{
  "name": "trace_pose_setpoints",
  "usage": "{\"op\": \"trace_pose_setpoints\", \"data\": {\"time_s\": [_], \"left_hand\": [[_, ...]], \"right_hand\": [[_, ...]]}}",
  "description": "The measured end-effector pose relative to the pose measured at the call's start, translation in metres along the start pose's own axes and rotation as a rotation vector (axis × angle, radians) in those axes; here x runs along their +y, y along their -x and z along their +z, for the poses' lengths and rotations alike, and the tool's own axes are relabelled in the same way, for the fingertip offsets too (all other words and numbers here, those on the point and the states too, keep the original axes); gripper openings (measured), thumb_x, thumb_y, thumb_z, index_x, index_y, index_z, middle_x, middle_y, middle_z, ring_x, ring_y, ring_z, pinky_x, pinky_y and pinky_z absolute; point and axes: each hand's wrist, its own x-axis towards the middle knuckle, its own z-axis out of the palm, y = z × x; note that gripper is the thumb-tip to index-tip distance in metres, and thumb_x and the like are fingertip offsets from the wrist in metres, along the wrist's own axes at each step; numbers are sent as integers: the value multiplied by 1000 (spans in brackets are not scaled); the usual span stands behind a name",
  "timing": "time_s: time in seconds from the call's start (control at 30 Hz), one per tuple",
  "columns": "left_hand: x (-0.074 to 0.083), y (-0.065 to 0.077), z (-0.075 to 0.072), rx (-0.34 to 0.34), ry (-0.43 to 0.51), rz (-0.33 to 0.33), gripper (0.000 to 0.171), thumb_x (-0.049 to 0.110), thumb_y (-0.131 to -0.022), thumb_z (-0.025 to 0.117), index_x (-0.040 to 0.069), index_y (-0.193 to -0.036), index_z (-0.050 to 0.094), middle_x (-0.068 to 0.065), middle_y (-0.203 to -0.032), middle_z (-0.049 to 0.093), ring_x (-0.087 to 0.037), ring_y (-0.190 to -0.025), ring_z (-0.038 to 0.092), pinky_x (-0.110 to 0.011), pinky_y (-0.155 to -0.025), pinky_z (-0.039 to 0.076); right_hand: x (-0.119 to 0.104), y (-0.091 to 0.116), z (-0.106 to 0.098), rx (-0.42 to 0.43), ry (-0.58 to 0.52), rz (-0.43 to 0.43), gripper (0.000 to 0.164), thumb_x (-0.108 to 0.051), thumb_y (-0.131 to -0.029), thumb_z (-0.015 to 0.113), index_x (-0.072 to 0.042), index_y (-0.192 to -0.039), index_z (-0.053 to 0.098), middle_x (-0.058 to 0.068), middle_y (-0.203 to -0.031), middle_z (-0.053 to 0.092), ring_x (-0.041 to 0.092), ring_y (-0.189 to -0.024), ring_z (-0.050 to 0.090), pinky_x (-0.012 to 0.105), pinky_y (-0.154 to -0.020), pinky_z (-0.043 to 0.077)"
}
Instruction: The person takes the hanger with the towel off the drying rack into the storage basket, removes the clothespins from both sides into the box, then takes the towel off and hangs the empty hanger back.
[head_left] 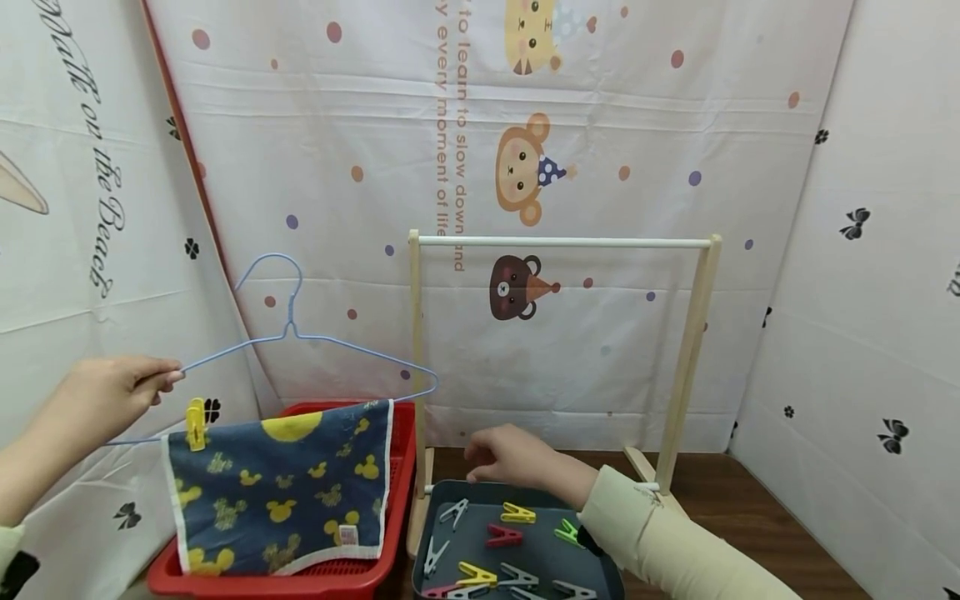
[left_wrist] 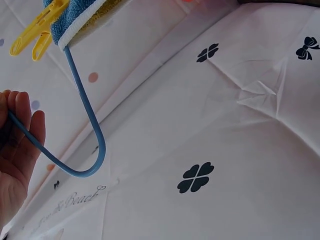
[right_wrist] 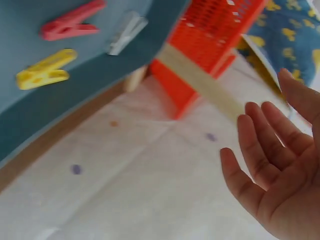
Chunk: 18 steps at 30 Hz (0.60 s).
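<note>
My left hand [head_left: 123, 387] pinches the left shoulder of a blue wire hanger [head_left: 291, 312], holding it up on the left. Over the hanger's lower bar hangs a dark blue towel [head_left: 281, 483] with yellow mouse-head shapes and a white edge. One yellow clothespin [head_left: 196, 423] clips the towel near its left top corner; it shows in the left wrist view too. My right hand [head_left: 517, 457] is above the back edge of a dark grey tray [head_left: 442, 492], holding nothing. In the right wrist view its fingers [right_wrist: 257, 150] are spread and loosely bent.
A red basket [head_left: 405, 467] stands behind and below the towel. Several clothespins [head_left: 505, 535] in white, yellow, red and green lie in the tray. A wooden rack with a white rod [head_left: 562, 242] rises behind the tray on a brown table [head_left: 757, 508]. Printed cloth walls enclose the space.
</note>
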Motion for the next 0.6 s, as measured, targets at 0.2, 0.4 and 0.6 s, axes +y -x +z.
{"op": "trace_pose_setpoints", "data": {"time_s": [0.2, 0.4, 0.6], "left_hand": [[2, -2, 0, 4, -11, 13, 17, -10, -79, 76, -16, -95, 73, -11, -65, 72, 5, -53, 47, -30, -49, 49], [6, -4, 2, 25, -23, 47, 16, -11, -78, 77, -14, -93, 74, -8, -64, 71, 5, -54, 47, -37, -51, 52], [7, -4, 0, 31, -28, 59, 12, -12, -78, 76, -14, -90, 73, -8, -63, 70, 0, -52, 49, -36, -50, 51]], "right_hand": [[-36, -10, -20, 91, 6, -103, 22, -21, -92, 77, -11, -112, 73, 1, -91, 73, 5, -77, 58, 18, -70, 51], [-77, -32, -36, 89, 84, -156, 36, -28, -95, 74, -10, -126, 70, 4, -105, 75, 10, -84, 63, 18, -75, 53], [-116, -63, -41, 28, 150, -169, 49, -42, -99, 67, -17, -140, 63, 0, -131, 71, 13, -116, 66, 24, -101, 54]]}}
